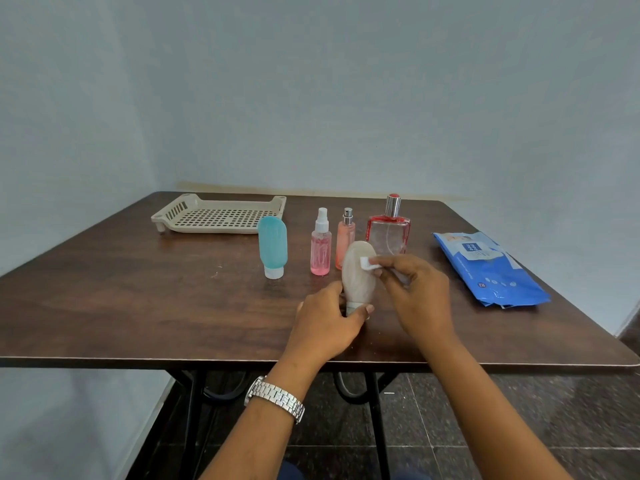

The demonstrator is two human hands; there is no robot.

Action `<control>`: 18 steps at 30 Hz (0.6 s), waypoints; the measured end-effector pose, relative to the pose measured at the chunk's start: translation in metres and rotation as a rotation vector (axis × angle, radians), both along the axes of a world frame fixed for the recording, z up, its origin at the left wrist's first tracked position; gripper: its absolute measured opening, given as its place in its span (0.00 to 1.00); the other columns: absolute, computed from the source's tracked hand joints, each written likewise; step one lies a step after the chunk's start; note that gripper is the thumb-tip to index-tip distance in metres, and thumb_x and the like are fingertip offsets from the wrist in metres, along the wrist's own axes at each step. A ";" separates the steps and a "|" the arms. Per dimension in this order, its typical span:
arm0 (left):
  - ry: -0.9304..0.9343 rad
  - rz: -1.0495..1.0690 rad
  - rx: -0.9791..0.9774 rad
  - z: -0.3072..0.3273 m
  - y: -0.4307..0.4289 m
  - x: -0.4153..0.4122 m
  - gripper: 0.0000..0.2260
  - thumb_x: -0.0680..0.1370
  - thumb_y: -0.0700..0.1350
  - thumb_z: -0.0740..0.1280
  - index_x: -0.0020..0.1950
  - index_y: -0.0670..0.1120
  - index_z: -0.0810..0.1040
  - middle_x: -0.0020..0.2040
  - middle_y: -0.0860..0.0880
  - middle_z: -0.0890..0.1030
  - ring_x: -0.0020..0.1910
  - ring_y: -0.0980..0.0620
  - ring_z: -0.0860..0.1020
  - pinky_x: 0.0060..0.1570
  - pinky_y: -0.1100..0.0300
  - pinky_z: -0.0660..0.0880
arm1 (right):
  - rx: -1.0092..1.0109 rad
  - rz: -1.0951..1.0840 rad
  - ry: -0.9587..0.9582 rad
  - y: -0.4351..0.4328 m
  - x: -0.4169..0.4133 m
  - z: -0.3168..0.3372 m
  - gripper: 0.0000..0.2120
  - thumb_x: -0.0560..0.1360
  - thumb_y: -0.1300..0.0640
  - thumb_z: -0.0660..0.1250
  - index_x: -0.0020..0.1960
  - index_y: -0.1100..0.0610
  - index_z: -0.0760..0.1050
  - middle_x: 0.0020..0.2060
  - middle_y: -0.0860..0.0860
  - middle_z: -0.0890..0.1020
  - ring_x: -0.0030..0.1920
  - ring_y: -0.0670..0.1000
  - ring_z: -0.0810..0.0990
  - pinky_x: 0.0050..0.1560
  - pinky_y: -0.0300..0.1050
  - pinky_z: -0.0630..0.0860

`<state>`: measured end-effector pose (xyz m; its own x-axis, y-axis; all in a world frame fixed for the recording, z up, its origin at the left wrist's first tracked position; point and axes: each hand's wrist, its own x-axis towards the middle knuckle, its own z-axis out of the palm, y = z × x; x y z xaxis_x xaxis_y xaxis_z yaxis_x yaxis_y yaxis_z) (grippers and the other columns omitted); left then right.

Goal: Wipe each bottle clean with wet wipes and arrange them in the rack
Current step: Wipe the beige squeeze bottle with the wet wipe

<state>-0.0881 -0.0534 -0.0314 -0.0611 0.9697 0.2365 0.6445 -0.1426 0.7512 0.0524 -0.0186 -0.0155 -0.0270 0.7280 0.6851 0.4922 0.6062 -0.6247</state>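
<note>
Wiping step on beige bottle (358, 275): left hand (329, 323) grips its cap end, right hand (419, 292) pinches wet wipe (367, 264) against upper side; next likely needs carrying it to rack (218, 216).

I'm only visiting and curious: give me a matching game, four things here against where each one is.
Things: 1 rack; 2 teal bottle; 3 beige bottle; 4 wipe.
Places: A gripped by the left hand; B pinched in the right hand; C back left of the table; D standing on its cap, beside the pink spray bottle.
Pairs: 1-C; 2-D; 3-A; 4-B.
</note>
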 end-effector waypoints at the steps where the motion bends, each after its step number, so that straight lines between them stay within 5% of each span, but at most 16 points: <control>1: -0.005 0.001 -0.002 0.000 0.000 0.000 0.17 0.73 0.55 0.69 0.59 0.50 0.76 0.54 0.52 0.82 0.55 0.52 0.79 0.60 0.49 0.73 | 0.014 -0.005 -0.031 -0.002 0.001 -0.003 0.10 0.70 0.63 0.72 0.49 0.51 0.82 0.45 0.42 0.80 0.48 0.38 0.78 0.51 0.25 0.71; 6: -0.012 0.006 -0.013 0.002 0.000 0.000 0.17 0.73 0.55 0.69 0.59 0.49 0.76 0.55 0.52 0.82 0.54 0.52 0.79 0.59 0.49 0.74 | 0.011 -0.004 0.037 0.006 -0.001 0.005 0.12 0.70 0.66 0.72 0.46 0.49 0.81 0.41 0.40 0.80 0.45 0.32 0.77 0.47 0.23 0.69; 11: -0.023 0.007 -0.020 0.001 0.001 0.000 0.16 0.73 0.55 0.70 0.57 0.50 0.77 0.53 0.52 0.83 0.53 0.52 0.80 0.59 0.49 0.73 | 0.064 -0.028 -0.015 0.013 -0.008 0.015 0.10 0.71 0.66 0.69 0.48 0.53 0.82 0.44 0.44 0.80 0.47 0.42 0.79 0.50 0.29 0.73; 15: -0.054 0.007 -0.026 -0.001 0.004 -0.001 0.15 0.72 0.55 0.70 0.57 0.52 0.78 0.51 0.54 0.83 0.51 0.55 0.80 0.58 0.50 0.75 | 0.091 -0.076 -0.154 -0.004 -0.002 -0.010 0.12 0.69 0.70 0.70 0.47 0.55 0.83 0.43 0.43 0.79 0.43 0.36 0.75 0.49 0.21 0.67; 18: -0.074 -0.006 -0.028 -0.002 0.005 -0.002 0.16 0.72 0.56 0.70 0.57 0.52 0.78 0.51 0.54 0.83 0.51 0.56 0.80 0.58 0.50 0.75 | 0.004 -0.076 -0.067 -0.002 0.000 -0.010 0.13 0.69 0.70 0.70 0.44 0.52 0.83 0.41 0.43 0.80 0.43 0.32 0.76 0.46 0.21 0.67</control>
<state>-0.0903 -0.0479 -0.0337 -0.0721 0.9763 0.2039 0.5862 -0.1239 0.8006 0.0521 -0.0211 -0.0258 -0.0181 0.7268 0.6867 0.5775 0.5683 -0.5862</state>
